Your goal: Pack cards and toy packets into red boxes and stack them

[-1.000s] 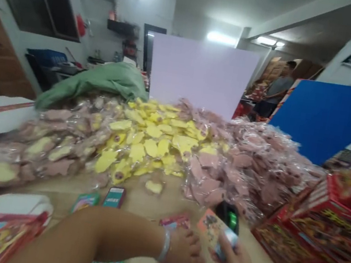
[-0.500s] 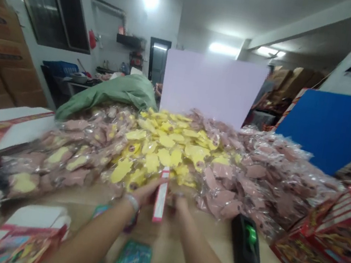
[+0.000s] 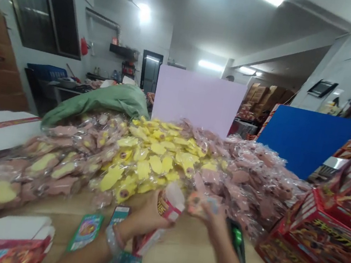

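My left hand (image 3: 145, 218) is wrapped round a red-and-white printed carton (image 3: 168, 206), tilted with a pale flap at its upper end. Just to the right, my right hand (image 3: 216, 222) pinches a small orange-and-blue piece (image 3: 199, 204), too blurred to name. A gap separates that piece from the carton. On the table below my left wrist lie teal printed flat packs (image 3: 86, 231), one partly covered by my forearm. Beside my right forearm, and partly behind it, stands a black tape dispenser (image 3: 239, 244) with green tape.
Ahead spreads a heap of bagged yellow pieces (image 3: 155, 164) and pinkish pieces (image 3: 244, 178). Red printed boxes (image 3: 319, 234) are stacked at the right; open cartons (image 3: 15, 239) lie at the left. A lilac board (image 3: 197, 99) and a blue board (image 3: 307, 139) stand behind.
The carton, earlier upright and edge-on between both hands, is now tilted in my left hand. My right hand has moved right, with the colourful piece in it. The view has shifted somewhat.
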